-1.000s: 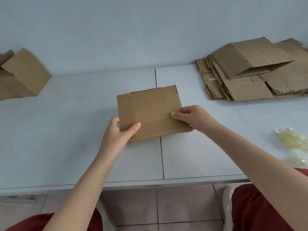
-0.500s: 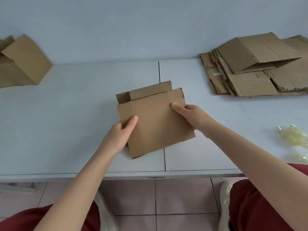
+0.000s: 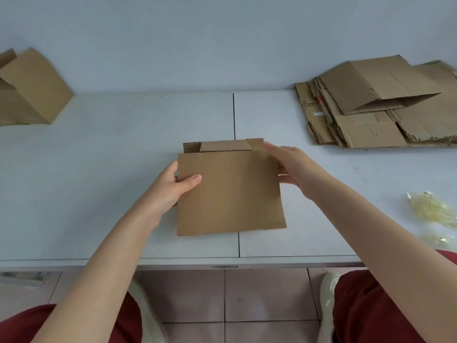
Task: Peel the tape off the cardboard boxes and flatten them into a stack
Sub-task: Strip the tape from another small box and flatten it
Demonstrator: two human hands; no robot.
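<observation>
Cardboard box (image 3: 230, 191), mostly collapsed, sits between the hands, broad face up toward my camera, with its short end flaps showing at the edge farthest from the person. It sits low over the bench (image 3: 123, 144), right over the seam; I can't tell if its near edge touches the surface. Left hand (image 3: 173, 186) grips the box's left edge, thumb curled on top and the other fingers hidden behind the board. Right hand (image 3: 294, 167) is released, fingers straight and laid against the box's upper right edge, thumb apart below. Well beyond the right hand, at the wall, I see a stack of flattened cardboard (image 3: 371, 107), top piece partly lifted. Just outside the right forearm lies a wad of clear peeled tape (image 3: 430, 209). Far past the left hand stand standing boxes (image 3: 32, 87), cut off by the frame. Below the bench edge: red trousers (image 3: 385, 305), pale shoes, tiled floor.
</observation>
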